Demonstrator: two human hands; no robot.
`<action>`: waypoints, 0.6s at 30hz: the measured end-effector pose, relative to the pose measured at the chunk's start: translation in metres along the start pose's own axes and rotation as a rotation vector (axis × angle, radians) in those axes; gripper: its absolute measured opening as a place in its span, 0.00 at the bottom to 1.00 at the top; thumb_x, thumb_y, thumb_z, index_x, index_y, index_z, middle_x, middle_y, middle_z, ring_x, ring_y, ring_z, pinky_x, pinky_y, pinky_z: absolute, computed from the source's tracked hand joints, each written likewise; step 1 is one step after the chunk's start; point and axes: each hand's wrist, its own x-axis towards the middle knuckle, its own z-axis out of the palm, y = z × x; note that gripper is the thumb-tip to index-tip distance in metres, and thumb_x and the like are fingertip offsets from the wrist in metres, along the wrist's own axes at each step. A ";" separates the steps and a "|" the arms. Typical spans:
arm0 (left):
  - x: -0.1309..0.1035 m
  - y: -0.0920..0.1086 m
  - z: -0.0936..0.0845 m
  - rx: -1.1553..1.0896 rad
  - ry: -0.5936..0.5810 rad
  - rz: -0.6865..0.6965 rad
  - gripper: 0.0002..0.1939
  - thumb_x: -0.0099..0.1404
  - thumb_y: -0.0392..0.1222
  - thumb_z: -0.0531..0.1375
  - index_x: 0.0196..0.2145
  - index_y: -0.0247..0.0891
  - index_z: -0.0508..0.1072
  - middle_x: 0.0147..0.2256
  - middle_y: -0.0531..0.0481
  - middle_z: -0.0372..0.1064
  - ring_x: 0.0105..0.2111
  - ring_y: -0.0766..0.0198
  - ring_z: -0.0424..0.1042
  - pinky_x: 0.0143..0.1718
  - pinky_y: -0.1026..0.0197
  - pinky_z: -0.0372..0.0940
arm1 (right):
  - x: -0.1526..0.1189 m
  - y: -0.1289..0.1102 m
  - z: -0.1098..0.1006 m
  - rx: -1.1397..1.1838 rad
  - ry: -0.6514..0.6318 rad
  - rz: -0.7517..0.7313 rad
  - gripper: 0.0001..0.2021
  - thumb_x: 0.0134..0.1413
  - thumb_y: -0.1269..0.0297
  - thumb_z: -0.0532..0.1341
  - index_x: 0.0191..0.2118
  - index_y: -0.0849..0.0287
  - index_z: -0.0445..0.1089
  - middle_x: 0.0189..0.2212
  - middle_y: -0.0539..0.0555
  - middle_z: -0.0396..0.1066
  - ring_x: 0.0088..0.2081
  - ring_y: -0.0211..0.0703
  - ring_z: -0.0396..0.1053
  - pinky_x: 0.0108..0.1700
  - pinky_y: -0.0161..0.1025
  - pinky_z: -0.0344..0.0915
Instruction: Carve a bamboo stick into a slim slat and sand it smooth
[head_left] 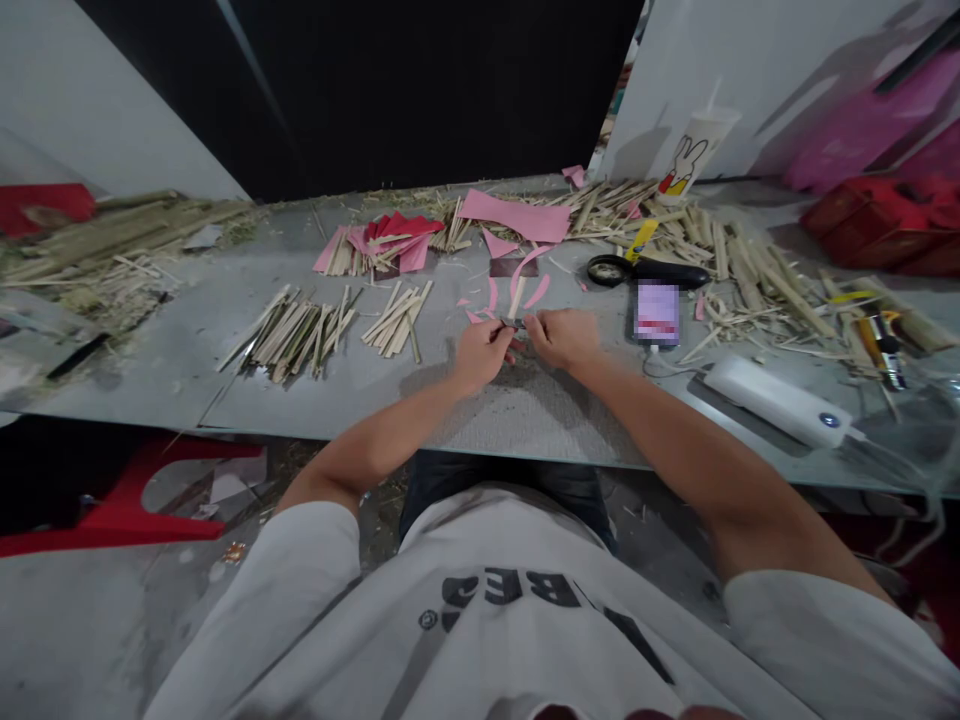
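Note:
My left hand (478, 355) and my right hand (566, 338) meet near the front middle of the table, fingers pinched. A small, dark, thin piece (513, 323) spans the gap between my fingertips, and both hands grip it; its kind is too small to tell. Just beyond the fingers a pale bamboo strip (518, 292) points away from me; whether a finger touches it is hidden. Curved pink paper strips (538, 291) lie around it. Left of my hands are a small pile of bamboo sticks (397, 320) and a larger bundle (300, 335).
Pink paper (517, 215) and red paper pieces (405, 228) lie behind my hands. To the right are black-handled scissors (667, 272), a phone (657, 313) on a cable, a white power bank (776, 400) and a white cup (697, 155). Split bamboo (780, 270) covers the right side.

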 end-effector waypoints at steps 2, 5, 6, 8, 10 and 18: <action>-0.001 0.001 0.000 0.000 0.009 0.002 0.13 0.80 0.39 0.60 0.36 0.36 0.78 0.32 0.49 0.84 0.20 0.71 0.75 0.26 0.65 0.69 | 0.002 0.000 0.000 0.001 0.003 0.006 0.35 0.84 0.43 0.45 0.45 0.61 0.85 0.40 0.69 0.83 0.40 0.58 0.75 0.40 0.47 0.51; -0.003 0.002 0.000 -0.004 0.019 0.001 0.14 0.80 0.39 0.60 0.36 0.36 0.79 0.32 0.49 0.84 0.20 0.71 0.75 0.25 0.65 0.68 | 0.005 0.000 -0.001 0.010 0.004 0.005 0.34 0.84 0.45 0.46 0.45 0.63 0.85 0.41 0.70 0.83 0.41 0.57 0.75 0.40 0.47 0.52; -0.003 0.002 0.001 -0.007 0.021 0.001 0.14 0.80 0.40 0.60 0.35 0.36 0.79 0.31 0.49 0.84 0.20 0.72 0.74 0.25 0.65 0.68 | 0.005 0.000 -0.002 0.010 0.005 0.005 0.34 0.84 0.46 0.47 0.45 0.63 0.85 0.41 0.70 0.83 0.41 0.57 0.75 0.41 0.47 0.52; -0.004 0.002 0.002 -0.017 0.024 -0.001 0.15 0.80 0.40 0.60 0.33 0.36 0.78 0.31 0.49 0.83 0.20 0.72 0.74 0.25 0.65 0.68 | 0.007 0.000 -0.004 0.000 0.007 0.006 0.34 0.84 0.46 0.47 0.45 0.64 0.85 0.41 0.70 0.83 0.41 0.57 0.76 0.41 0.47 0.53; -0.005 0.002 0.002 -0.024 0.026 -0.005 0.17 0.80 0.41 0.60 0.31 0.37 0.76 0.30 0.50 0.82 0.19 0.72 0.74 0.24 0.65 0.68 | 0.009 -0.001 -0.005 -0.023 0.010 0.013 0.33 0.84 0.47 0.48 0.46 0.64 0.86 0.41 0.70 0.84 0.41 0.57 0.76 0.40 0.46 0.53; -0.013 0.014 -0.001 -0.055 0.016 -0.100 0.14 0.81 0.40 0.60 0.36 0.37 0.80 0.25 0.54 0.78 0.17 0.72 0.71 0.23 0.66 0.67 | 0.024 0.011 -0.005 -0.094 0.049 0.085 0.34 0.84 0.49 0.46 0.53 0.64 0.88 0.47 0.71 0.86 0.46 0.61 0.80 0.42 0.46 0.58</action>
